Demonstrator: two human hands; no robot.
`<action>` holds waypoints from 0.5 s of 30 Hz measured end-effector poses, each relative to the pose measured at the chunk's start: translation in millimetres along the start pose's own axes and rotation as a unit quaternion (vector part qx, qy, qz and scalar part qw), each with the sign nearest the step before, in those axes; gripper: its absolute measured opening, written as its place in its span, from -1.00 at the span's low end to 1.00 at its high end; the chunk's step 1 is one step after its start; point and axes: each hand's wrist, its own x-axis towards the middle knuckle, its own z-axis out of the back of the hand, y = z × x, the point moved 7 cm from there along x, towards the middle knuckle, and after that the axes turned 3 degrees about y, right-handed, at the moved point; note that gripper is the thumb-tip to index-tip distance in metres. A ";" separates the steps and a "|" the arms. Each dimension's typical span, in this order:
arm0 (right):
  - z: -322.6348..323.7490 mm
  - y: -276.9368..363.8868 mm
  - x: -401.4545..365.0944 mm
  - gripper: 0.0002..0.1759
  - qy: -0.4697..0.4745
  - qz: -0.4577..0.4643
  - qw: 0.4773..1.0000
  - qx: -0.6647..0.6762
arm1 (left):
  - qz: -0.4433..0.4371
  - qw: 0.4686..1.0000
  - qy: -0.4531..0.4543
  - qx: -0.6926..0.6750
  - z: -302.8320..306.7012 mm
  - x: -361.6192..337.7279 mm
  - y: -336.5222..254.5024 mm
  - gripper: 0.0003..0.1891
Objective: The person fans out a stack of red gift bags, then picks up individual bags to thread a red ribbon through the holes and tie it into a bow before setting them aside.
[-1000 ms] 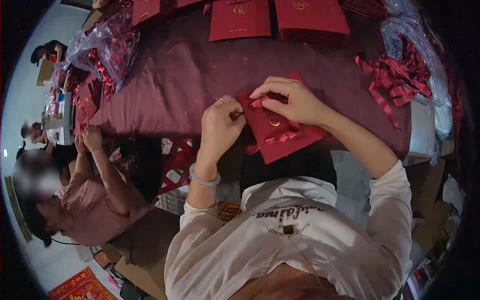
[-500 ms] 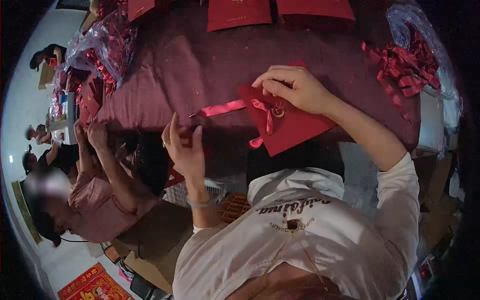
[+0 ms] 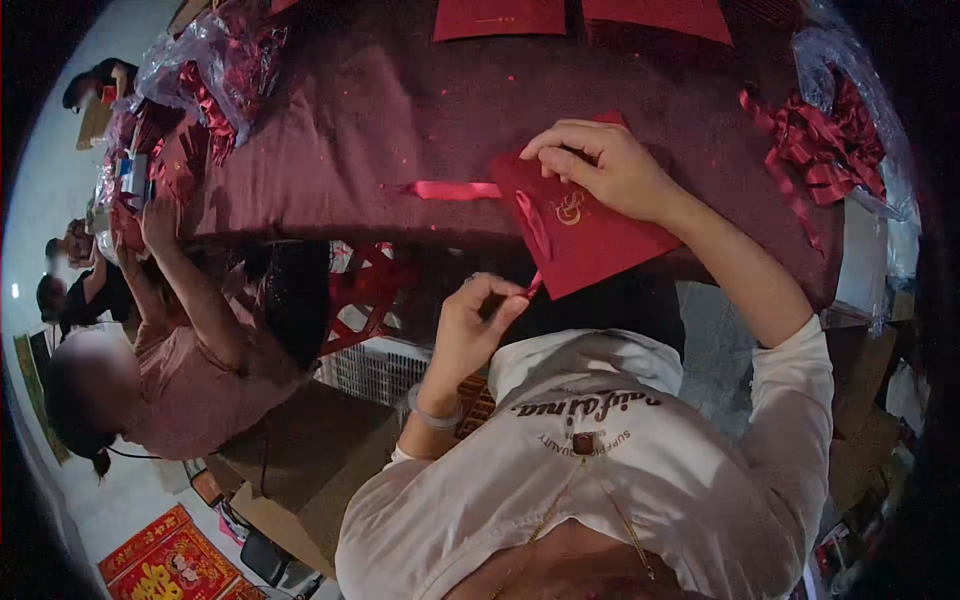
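A red card with a gold emblem lies tilted at the table's front edge, its lower corner over the edge. A pink-red ribbon stretches left from it across the cloth, and another length runs down the card's left side. My left hand pinches that lower ribbon end between thumb and finger, just below the card's left edge. My right hand rests on the card's upper part with curled fingers; whether they grip anything is not clear.
More red cards lie at the far side of the dark red tablecloth. Red ribbons in plastic lie at the right. A co-worker sits at the left, hands on red items. A white crate stands below the table.
My left hand has moved right and down from beside the ribbon's left end and closed on the lower ribbon end. My right hand has stayed on the card.
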 end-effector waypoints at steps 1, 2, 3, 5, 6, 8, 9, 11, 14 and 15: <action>-0.3 0.9 0.5 -0.78 0.008 0.006 1.000 -0.009 | 0.012 1.000 0.001 -0.010 3.5 -0.5 2.6 -0.87; -0.1 0.2 0.3 -0.78 0.006 0.006 1.000 -0.008 | 0.012 1.000 0.003 -0.008 5.0 0.7 6.5 -0.87; -0.7 1.2 0.0 -0.78 0.003 0.021 0.999 -0.025 | 0.028 0.999 0.009 -0.014 5.4 3.4 12.2 -0.86; -1.1 4.3 -0.3 -0.79 0.000 0.035 0.999 -0.042 | 0.021 0.999 0.000 0.039 7.0 3.1 9.8 -0.81; -1.6 4.4 -0.2 -0.78 0.008 0.013 0.999 -0.033 | 0.022 0.999 0.002 0.039 5.3 1.7 4.0 -0.81; -1.9 0.7 0.4 -0.78 0.010 -0.011 0.999 -0.032 | -0.072 0.961 -0.156 0.219 18.3 -7.4 -23.4 -0.72; -3.7 1.1 0.6 -0.80 0.001 0.029 0.999 -0.036 | -0.074 0.946 -0.193 0.251 16.3 -13.3 -32.4 -0.63; -3.0 3.4 0.3 -0.81 -0.002 0.059 0.997 -0.053 | -0.232 0.906 -0.243 0.257 0.6 -21.3 -67.2 -0.61; -3.6 1.3 1.3 -0.80 0.006 0.044 0.999 -0.032 | -0.307 0.873 -0.106 0.364 -39.1 -8.4 -72.5 -0.48; -0.2 3.9 -0.8 -0.79 -0.020 0.065 0.997 -0.027 | -0.340 0.840 -0.112 0.408 -44.4 -2.0 -68.8 -0.49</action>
